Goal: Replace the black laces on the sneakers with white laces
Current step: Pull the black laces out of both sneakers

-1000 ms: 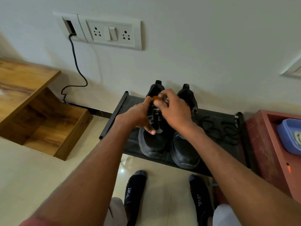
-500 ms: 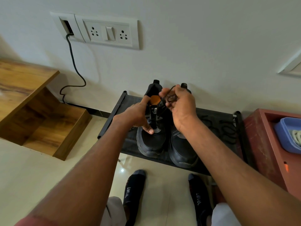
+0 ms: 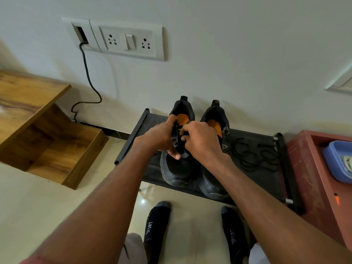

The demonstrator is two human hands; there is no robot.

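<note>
Fingers curled on both hands over left sneaker (image 3: 176, 164) on shoe rack (image 3: 262, 180). Left hand (image 3: 159, 137) grips its tongue side; right hand (image 3: 202, 140) pinches black lace at eyelets. Right sneaker (image 3: 213, 180) just beside. Loose black lace (image 3: 253, 155) lies on rack, right.

A single wide-angle camera sits on the person's head and looks forward and steeply down, so both forearms run up from the bottom edge to the left hand (image 3: 159, 137) and right hand (image 3: 202, 140) near the middle of the view, at arm's length. It faces a wall (image 3: 228, 54) whose socket panel (image 3: 126, 40) lies near the top, with a low black rack (image 3: 266, 180) against it and the person's socked feet (image 3: 158, 225) right below on the floor. Straight edges bend toward the borders, and with only this one view, no part of the scene is shared with another.
</note>
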